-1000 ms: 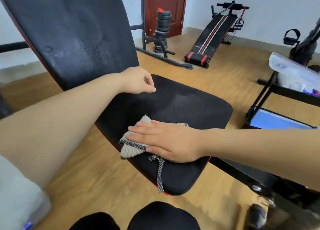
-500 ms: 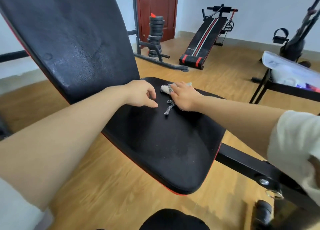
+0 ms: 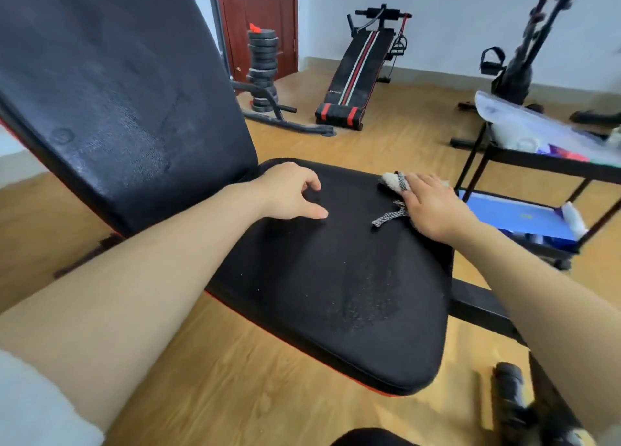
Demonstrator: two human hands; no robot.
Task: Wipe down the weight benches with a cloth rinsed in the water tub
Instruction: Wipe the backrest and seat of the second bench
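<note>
A black padded weight bench seat with a red underside fills the middle, and its raised black backrest stands at the left. My right hand lies flat on a pale cloth at the seat's far right edge; a checkered loop of the cloth trails out beside the thumb. My left hand rests on the seat near the backrest, fingers loosely curled, holding nothing. A damp patch shows on the seat's near right part. No water tub is in view.
A black cart with a blue box and a white bag stands right of the bench. A sit-up bench, a stack of weight plates and a red door are at the back. An exercise bike stands far right. The floor is wood.
My right hand slid the cloth from the seat's near left edge to the far side, then rightward to the far right edge. My left hand stayed by the backrest.
</note>
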